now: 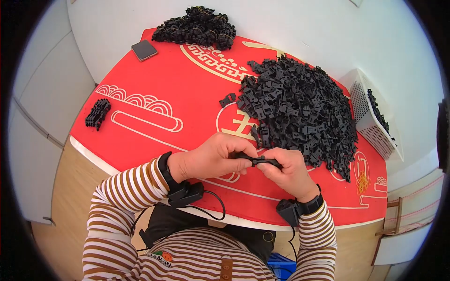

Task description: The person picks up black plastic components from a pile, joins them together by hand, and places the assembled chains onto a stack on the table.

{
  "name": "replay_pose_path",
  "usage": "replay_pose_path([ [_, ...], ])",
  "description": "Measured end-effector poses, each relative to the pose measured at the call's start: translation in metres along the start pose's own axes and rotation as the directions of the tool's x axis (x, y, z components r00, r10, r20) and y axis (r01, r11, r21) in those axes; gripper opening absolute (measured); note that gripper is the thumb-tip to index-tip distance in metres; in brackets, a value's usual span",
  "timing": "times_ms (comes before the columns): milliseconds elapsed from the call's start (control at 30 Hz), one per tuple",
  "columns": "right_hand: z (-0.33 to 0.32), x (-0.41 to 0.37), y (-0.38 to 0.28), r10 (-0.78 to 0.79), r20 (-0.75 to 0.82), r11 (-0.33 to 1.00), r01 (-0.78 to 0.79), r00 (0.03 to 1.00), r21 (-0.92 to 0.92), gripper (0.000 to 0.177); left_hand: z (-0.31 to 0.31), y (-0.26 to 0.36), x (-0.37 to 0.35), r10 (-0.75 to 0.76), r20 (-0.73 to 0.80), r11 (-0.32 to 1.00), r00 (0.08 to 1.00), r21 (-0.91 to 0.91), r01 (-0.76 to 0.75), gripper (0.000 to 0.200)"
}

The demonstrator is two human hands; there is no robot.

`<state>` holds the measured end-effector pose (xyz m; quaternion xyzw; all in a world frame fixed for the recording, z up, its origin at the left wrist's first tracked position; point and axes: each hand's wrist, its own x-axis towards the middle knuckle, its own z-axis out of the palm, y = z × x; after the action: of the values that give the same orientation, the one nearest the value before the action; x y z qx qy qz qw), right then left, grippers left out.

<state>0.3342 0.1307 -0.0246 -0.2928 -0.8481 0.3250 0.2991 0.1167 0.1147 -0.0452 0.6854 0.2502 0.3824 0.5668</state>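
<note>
Both my hands meet over the front of the red table. My left hand pinches one end of a black plastic buckle piece between thumb and fingers. The other end is gripped by my right hand. The fingers hide much of the piece, so I cannot tell whether it is one part or two joined. Just beyond my hands, to the right, lies a large heap of loose black buckle parts. One loose buckle lies at the heap's left edge.
Bundled black parts lie at the table's back, near a phone. A small stack of black buckles sits at the left. Yellow rubber bands and a white basket are on the right. The red table has a white edge.
</note>
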Motion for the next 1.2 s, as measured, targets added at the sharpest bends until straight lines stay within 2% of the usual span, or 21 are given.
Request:
replay_pose_path([
  [100, 0.0, -0.004, -0.001, 0.036, 0.031, 0.999, -0.036, 0.999, 0.007, 0.014, 0.003, -0.004, 0.0, -0.035, 0.025, 0.995, 0.999, -0.095, 0.037, 0.013],
  [200, 0.002, -0.004, 0.0, 0.055, 0.035, 0.998, -0.056, 0.998, 0.027, 0.013, 0.003, 0.001, -0.001, -0.096, 0.026, 0.994, 0.995, 0.054, 0.094, 0.012],
  [267, 0.005, -0.004, 0.002, 0.074, 0.022, 0.996, -0.075, 0.997, 0.044, 0.013, 0.001, 0.0, 0.001, -0.051, 0.008, 0.991, 0.999, 0.122, 0.049, 0.012],
  [300, 0.007, -0.006, 0.004, 0.143, 0.025, 0.98, -0.145, 0.989, 0.14, 0.014, 0.0, -0.001, 0.001, -0.031, -0.001, 0.988, 1.0, 0.154, 0.031, 0.012],
  [367, 0.009, -0.006, 0.01, 0.264, 0.054, 0.91, -0.268, 0.963, 0.316, 0.015, 0.001, 0.006, 0.002, -0.052, -0.008, 0.994, 0.999, 0.1, 0.053, 0.009],
  [467, 0.006, -0.006, 0.012, 0.226, 0.079, 0.859, -0.237, 0.971, 0.454, 0.017, 0.0, 0.008, 0.004, -0.105, -0.004, 0.993, 0.994, 0.047, 0.105, 0.011],
  [700, 0.001, -0.004, 0.015, 0.217, 0.142, 0.856, -0.258, 0.966, 0.448, 0.015, -0.002, 0.007, 0.007, -0.186, 0.003, 0.981, 0.983, -0.06, 0.186, 0.012],
  [800, 0.003, -0.004, 0.017, 0.27, 0.135, 0.823, -0.302, 0.953, 0.482, 0.014, 0.0, 0.002, 0.007, -0.214, -0.019, 0.977, 0.977, 0.006, 0.214, 0.011],
  [833, 0.006, -0.003, 0.016, 0.295, 0.13, 0.814, -0.32, 0.947, 0.486, 0.014, 0.001, -0.001, 0.007, -0.266, -0.028, 0.959, 0.963, -0.108, 0.262, 0.011],
  [867, 0.007, -0.002, 0.015, 0.314, 0.122, 0.809, -0.332, 0.942, 0.485, 0.014, 0.001, -0.002, 0.006, -0.277, -0.038, 0.957, 0.96, -0.103, 0.272, 0.011],
  [1033, 0.016, -0.001, 0.021, 0.207, 0.029, 0.945, -0.208, 0.978, 0.254, 0.01, -0.001, -0.006, 0.007, -0.266, -0.06, 0.963, 0.962, -0.06, 0.262, 0.009],
  [1133, 0.017, -0.001, 0.028, 0.112, -0.007, 0.985, -0.11, 0.994, 0.136, 0.01, -0.006, -0.016, 0.009, -0.089, -0.019, 0.956, 0.996, 0.279, 0.09, 0.009],
  [1200, 0.017, 0.0, 0.026, 0.012, -0.052, 0.998, -0.008, 0.999, 0.064, 0.011, -0.005, -0.015, 0.01, -0.022, -0.035, 0.941, 0.999, 0.337, 0.033, 0.011],
])
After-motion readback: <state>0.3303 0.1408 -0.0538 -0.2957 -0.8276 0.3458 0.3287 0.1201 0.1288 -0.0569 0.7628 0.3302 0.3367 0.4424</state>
